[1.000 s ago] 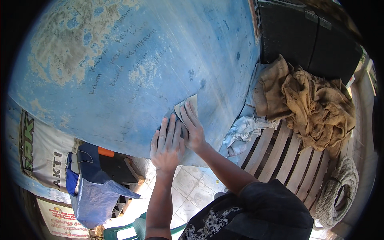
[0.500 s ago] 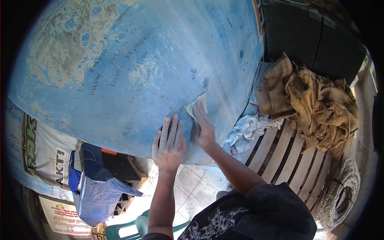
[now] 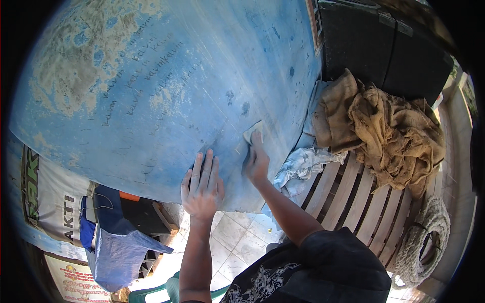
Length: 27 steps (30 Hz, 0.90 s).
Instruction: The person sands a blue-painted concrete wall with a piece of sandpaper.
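A large blue painted panel [image 3: 166, 116], worn and scuffed, with rows of dark handwriting on it, fills the upper left and middle. My left hand [image 3: 202, 187] lies flat on its lower part, fingers stretched out and slightly spread. To the right of it, my right hand [image 3: 258, 161] presses a pale, thin sheet that looks like sandpaper [image 3: 251, 132] against the panel. The fingers cover part of the sheet, so how they grip it is partly hidden. Dark smudges mark the paint near both hands.
Right of the panel, a wooden slatted bench [image 3: 343, 197] holds brown burlap [image 3: 389, 131] and a crumpled pale cloth [image 3: 303, 164]. Black boxes [image 3: 384, 50] stand behind. Coiled rope [image 3: 422, 242] lies at lower right. A blue tarp [image 3: 118, 252] and a green chair [image 3: 156, 293] are at lower left.
The whole view has shifted a little. Against the panel, my right hand and the sheet have slid to the right. My left hand rests on the same spot.
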Each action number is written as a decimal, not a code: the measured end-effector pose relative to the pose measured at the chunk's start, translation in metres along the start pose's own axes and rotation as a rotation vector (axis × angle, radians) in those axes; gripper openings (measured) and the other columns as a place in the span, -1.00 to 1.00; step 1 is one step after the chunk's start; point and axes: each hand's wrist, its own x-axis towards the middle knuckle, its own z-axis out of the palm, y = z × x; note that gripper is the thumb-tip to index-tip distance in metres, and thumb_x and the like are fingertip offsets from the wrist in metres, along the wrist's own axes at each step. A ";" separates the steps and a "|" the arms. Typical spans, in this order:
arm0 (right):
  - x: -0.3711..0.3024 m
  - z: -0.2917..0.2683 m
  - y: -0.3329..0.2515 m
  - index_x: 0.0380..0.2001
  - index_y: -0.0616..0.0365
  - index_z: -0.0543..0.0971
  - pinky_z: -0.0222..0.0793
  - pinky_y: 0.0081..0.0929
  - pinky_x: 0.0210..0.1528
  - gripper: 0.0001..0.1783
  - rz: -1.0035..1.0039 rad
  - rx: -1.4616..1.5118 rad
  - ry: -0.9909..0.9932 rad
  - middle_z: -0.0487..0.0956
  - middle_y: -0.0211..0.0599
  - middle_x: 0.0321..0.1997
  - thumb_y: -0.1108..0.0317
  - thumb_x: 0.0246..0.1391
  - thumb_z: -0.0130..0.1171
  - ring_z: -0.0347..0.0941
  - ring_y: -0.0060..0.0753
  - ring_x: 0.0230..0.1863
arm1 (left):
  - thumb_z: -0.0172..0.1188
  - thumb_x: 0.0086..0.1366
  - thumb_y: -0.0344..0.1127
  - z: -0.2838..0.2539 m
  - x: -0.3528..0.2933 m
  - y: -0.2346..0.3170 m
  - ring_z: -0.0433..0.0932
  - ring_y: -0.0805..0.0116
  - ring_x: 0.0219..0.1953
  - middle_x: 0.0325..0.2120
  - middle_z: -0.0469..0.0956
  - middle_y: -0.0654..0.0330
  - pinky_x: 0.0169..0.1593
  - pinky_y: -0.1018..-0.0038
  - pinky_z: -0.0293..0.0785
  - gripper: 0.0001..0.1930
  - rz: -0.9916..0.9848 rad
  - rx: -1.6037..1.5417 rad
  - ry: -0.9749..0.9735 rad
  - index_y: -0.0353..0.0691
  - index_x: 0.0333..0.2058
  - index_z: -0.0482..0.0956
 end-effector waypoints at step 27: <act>-0.003 -0.020 -0.053 0.30 0.15 0.60 0.41 -0.15 0.46 -0.48 -0.241 0.108 -0.289 0.50 0.02 0.46 0.62 0.28 0.22 0.27 0.13 0.57 | 0.20 0.31 -0.35 0.002 0.020 0.001 0.41 0.36 0.47 0.41 0.51 0.32 0.43 0.29 0.27 -0.50 0.130 -0.100 -0.049 0.00 0.24 0.65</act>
